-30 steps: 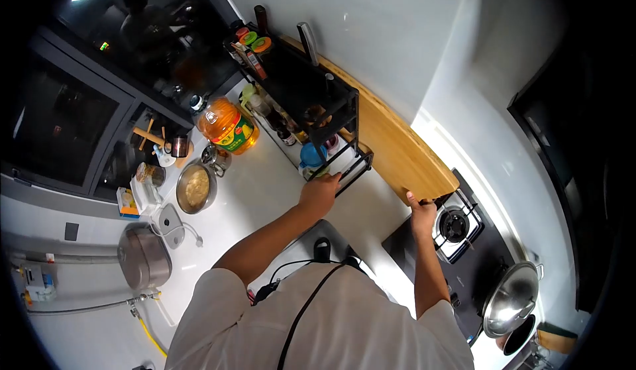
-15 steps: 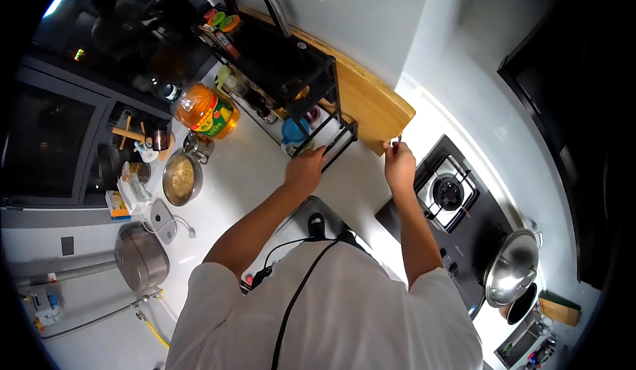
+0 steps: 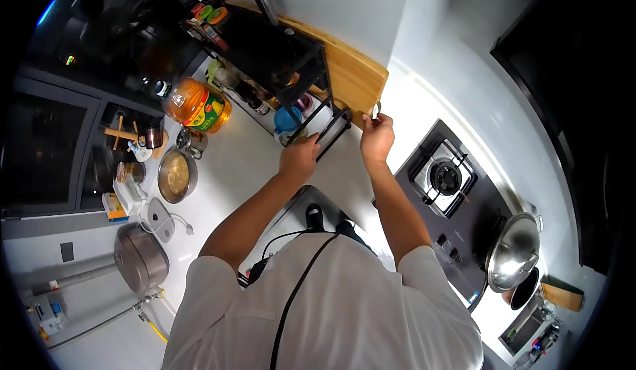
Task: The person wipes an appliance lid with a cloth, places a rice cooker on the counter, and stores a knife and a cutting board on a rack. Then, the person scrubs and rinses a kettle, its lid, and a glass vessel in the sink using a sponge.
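Head view, black rack (image 3: 265, 45): my landmark; bars and shadow break up the small items on its lower level.
Left hand (image 3: 299, 158): I have it closed over the rack's lower front bar, fingertips hidden.
Wooden board (image 3: 358, 78): on edge behind the rack, jutting past its right end; remainder covered.
Right hand (image 3: 377, 141): right of the rack, fingers gathered at the board's near corner; can't tell whether I'm gripping it.
Shiny piece (image 3: 376, 109): at those fingertips, too small to name.
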{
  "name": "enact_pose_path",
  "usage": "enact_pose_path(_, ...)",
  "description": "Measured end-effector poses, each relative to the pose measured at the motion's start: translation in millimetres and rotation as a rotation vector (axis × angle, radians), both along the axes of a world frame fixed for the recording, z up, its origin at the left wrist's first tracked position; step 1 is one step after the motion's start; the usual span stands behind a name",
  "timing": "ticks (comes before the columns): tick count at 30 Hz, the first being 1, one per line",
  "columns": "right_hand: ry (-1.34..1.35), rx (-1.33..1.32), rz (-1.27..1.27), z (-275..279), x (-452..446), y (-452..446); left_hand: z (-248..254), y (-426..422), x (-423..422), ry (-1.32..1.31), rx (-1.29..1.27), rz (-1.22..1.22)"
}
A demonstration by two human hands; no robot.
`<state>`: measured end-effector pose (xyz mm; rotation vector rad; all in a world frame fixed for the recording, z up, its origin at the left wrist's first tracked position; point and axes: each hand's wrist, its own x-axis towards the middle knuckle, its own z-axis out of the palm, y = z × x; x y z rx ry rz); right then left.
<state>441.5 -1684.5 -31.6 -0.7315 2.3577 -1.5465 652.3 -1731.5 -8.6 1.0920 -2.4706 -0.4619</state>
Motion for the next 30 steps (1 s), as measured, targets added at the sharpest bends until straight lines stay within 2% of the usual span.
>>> enact_pose_path(7, -0.008, -0.132, -0.021, -22, 13, -11, -9, -5, 2, 0.064, -0.022, -0.037)
enact_pose_path(10, 0.113, -0.155, -0.009, -30, 13, -14, 0, -2, 2, -0.018, 0.004, -0.011)
enact_pose_path(13, 0.022, -0.157, 0.127, -33, 2, -3, -4, -7, 2, -0.025, 0.03, -0.02)
enact_pose_path(16, 0.003, -0.19, 0.237, -35, -9, 10, -9, -8, 3, 0.121, 0.048, -0.044)
enact_pose_path(18, 0.001, -0.245, 0.233, -30, -2, 9, -36, -8, 3, 0.121, 0.238, 0.062)
enact_pose_path(20, 0.032, -0.216, 0.211, -39, 3, 3, -34, -6, -3, 0.134, 0.271, 0.11)
enact_pose_path(23, 0.034, -0.137, 0.221, -30, 5, 5, -34, -1, -4, 0.146, 0.098, 0.088)
enact_pose_path(26, 0.025, -0.122, 0.23, -22, 8, 6, -33, 2, -5, 0.184, 0.149, 0.113)
enact_pose_path(30, 0.04, -0.106, 0.261, -27, 8, 12, -33, 7, -9, 0.108, 0.158, 0.17)
